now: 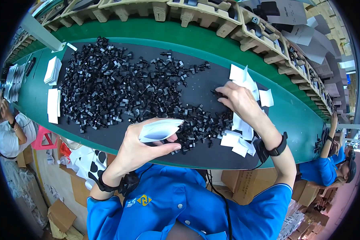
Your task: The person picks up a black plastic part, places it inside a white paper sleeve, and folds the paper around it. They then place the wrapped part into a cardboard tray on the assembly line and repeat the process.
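Note:
My left hand (134, 148) is closed around a white paper packet (160, 130), which bows into a curve between the fingers and thumb. It hovers over the near edge of a large pile of small black plastic parts (112, 86). To the right, my right hand (240, 100) has its fingertips drawn together on one small black part (217, 93), apart from the pile, above the dark mat (204, 84). Loose white packets (244, 76) lie just beyond and under my right forearm, with more white packets (238, 143) nearer to me.
Two white stacks of paper (53, 106) stand at the mat's left end. Behind the green table, a row of moulded cardboard trays (188, 16) curves along the far side. Co-workers' arms (16, 124) show at the far left and right. A cardboard box (248, 182) is below the near edge.

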Motion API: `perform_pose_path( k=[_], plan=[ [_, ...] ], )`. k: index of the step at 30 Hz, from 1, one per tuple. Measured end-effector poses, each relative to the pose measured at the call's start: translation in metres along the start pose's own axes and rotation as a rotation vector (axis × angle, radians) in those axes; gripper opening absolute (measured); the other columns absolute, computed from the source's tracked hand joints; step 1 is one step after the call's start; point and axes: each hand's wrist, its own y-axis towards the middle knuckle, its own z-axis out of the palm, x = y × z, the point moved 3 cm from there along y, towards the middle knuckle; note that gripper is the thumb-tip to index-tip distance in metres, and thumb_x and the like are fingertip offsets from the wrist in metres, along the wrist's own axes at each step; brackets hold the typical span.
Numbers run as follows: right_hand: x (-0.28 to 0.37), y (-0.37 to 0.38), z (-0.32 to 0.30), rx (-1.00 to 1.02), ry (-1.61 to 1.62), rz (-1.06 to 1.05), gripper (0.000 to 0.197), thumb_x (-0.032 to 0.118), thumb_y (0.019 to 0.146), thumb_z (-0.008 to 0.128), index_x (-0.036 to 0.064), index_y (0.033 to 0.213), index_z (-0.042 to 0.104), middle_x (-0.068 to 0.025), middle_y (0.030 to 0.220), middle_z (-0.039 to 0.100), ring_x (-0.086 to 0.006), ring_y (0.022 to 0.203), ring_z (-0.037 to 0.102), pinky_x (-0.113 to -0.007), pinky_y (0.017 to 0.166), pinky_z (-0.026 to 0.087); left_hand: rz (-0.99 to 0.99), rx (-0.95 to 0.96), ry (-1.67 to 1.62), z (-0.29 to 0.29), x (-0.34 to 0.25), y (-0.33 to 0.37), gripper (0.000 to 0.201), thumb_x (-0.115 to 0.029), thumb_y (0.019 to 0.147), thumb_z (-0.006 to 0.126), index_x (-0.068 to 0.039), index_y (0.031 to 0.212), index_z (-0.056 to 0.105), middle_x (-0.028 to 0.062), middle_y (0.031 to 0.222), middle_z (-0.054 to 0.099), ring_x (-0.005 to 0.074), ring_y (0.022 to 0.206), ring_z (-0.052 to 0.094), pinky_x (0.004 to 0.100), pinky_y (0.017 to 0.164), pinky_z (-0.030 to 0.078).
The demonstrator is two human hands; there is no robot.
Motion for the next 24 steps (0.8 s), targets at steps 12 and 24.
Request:
perform_pose_path(
  k=[12,24],
  plan=[
    [0.010,0.008,0.023,0.063,-0.548,-0.003,0.022,0.007,0.080,0.057,-0.0034,0.099,0.059,-0.0131,0.084,0.057,-0.0223,0.074,0.063,-0.033,0.056,0.052,0.046,-0.018,0.019,0.015,0.002,-0.017,0.043,0.000,0.070,0.075,0.002,0.111,0.060,0.0031,0.084,0.065,0.0062,0.074,0.059,0.0186,0.064,0.047],
    [0.103,-0.009,-0.080,0.027,0.848,0.163,0.014,0.007,0.080,0.067,-0.0041,0.089,0.067,-0.0097,0.077,0.068,-0.0129,0.062,0.066,-0.020,0.043,0.047,0.114,-0.004,0.057,0.008,0.009,-0.007,0.046,-0.002,0.071,0.074,-0.004,0.115,0.060,0.0056,0.096,0.066,0.0109,0.087,0.063,0.0230,0.071,0.051]
  ],
)
